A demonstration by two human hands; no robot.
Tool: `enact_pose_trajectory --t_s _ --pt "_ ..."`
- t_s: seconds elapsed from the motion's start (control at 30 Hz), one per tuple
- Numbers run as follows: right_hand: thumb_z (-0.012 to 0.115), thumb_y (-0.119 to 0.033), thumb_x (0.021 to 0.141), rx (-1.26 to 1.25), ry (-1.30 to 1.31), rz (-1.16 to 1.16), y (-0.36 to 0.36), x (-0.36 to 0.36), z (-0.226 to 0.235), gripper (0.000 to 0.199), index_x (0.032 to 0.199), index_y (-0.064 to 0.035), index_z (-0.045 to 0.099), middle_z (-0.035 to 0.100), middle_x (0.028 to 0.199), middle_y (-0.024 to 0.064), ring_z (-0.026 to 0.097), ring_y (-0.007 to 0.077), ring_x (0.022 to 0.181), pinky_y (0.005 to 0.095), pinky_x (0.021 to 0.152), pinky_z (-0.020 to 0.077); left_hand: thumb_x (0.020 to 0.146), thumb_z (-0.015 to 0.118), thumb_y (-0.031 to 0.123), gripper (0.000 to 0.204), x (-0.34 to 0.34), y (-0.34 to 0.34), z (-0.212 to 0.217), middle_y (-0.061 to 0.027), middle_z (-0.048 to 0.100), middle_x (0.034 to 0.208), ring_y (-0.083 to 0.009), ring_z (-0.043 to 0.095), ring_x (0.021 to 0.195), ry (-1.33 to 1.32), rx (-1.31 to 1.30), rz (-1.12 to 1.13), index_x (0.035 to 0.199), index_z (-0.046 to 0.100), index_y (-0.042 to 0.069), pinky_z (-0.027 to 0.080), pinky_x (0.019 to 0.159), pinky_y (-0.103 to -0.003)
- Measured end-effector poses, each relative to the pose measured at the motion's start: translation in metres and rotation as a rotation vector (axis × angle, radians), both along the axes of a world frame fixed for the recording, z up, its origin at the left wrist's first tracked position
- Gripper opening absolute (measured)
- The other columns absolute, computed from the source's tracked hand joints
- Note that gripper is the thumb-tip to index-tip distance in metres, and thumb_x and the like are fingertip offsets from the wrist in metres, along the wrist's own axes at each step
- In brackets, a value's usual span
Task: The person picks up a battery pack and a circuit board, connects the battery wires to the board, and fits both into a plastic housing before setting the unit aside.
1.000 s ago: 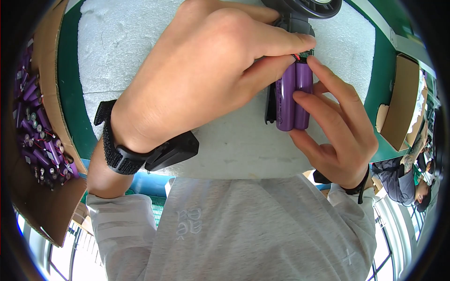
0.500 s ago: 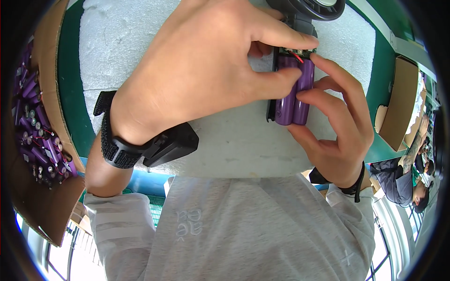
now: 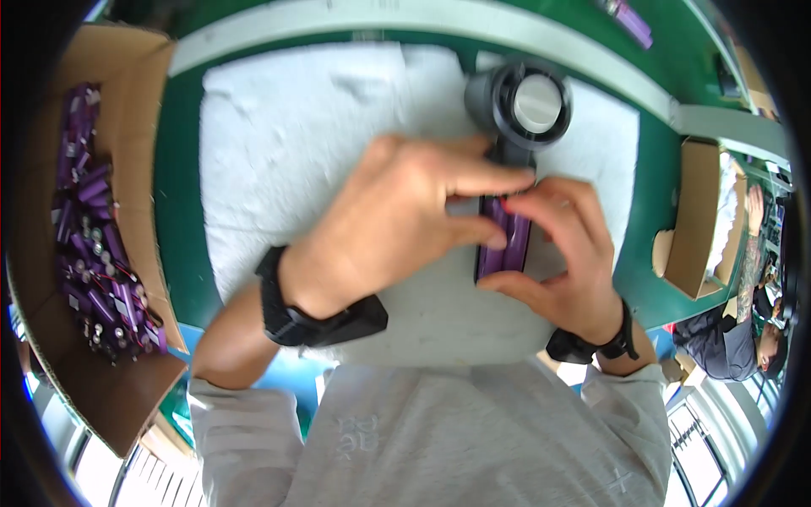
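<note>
A black handheld device with a round head (image 3: 502, 106) lies on the white foam sheet, its handle pointing toward me. Two purple battery cells (image 3: 500, 264) lie side by side along the handle's open shell. My left hand (image 3: 401, 215) reaches over from the left, thumb on the cells and index finger across their upper end. From the right, my right hand (image 3: 574, 258) spans the cells lengthwise, fingertips near the top and thumb at the bottom end. A small red spot shows by the right fingertips. Motion blur and my fingers hide the circuit board.
A cardboard box (image 3: 160, 110) full of purple wired cells stands at the left. A smaller box (image 3: 688, 215) sits at the right, with a person beyond it. One purple pack (image 3: 632, 24) lies at the far right of the green table (image 3: 182, 203) behind a pale rail (image 3: 338, 34).
The view has shifted, so the device's whole round head now shows. My right fingers have moved to the cells' upper end and the thumb to the lower end. The left hand stays over the handle.
</note>
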State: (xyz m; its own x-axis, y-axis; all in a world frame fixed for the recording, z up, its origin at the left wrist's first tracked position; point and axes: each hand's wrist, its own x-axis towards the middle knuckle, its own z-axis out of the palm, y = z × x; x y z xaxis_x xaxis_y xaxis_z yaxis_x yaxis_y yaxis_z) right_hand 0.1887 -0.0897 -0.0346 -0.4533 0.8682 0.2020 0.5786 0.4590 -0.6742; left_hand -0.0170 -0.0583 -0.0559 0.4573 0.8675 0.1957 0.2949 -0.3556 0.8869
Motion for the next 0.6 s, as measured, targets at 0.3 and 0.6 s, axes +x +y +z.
enact_pose_trajectory --t_s 0.3,0.6 --pt "0.081 -0.003 0.069 -0.045 0.192 -0.104 -0.017 -0.009 0.016 0.020 0.084 -0.0026 0.066 0.060 0.092 0.0086 0.060 0.0203 0.071 0.0306 0.062 0.0482 0.062 0.085 0.016 0.046 0.000 -0.024 0.027 -0.0129 0.070 0.103 -0.0254 0.065 0.077 0.052 0.122 0.000 0.106 0.073 0.013 0.053 0.073 -0.033" --pt "0.081 -0.003 0.064 0.161 -0.062 0.173 -0.024 -0.005 0.037 0.029 0.087 -0.0010 0.064 0.060 0.103 0.0119 0.060 0.0294 0.087 0.0349 0.068 0.0509 0.064 0.084 0.017 0.046 -0.013 -0.032 0.037 -0.0118 0.069 0.104 -0.0280 0.064 0.085 0.029 0.091 -0.039 0.108 0.073 0.015 0.053 0.077 -0.035"
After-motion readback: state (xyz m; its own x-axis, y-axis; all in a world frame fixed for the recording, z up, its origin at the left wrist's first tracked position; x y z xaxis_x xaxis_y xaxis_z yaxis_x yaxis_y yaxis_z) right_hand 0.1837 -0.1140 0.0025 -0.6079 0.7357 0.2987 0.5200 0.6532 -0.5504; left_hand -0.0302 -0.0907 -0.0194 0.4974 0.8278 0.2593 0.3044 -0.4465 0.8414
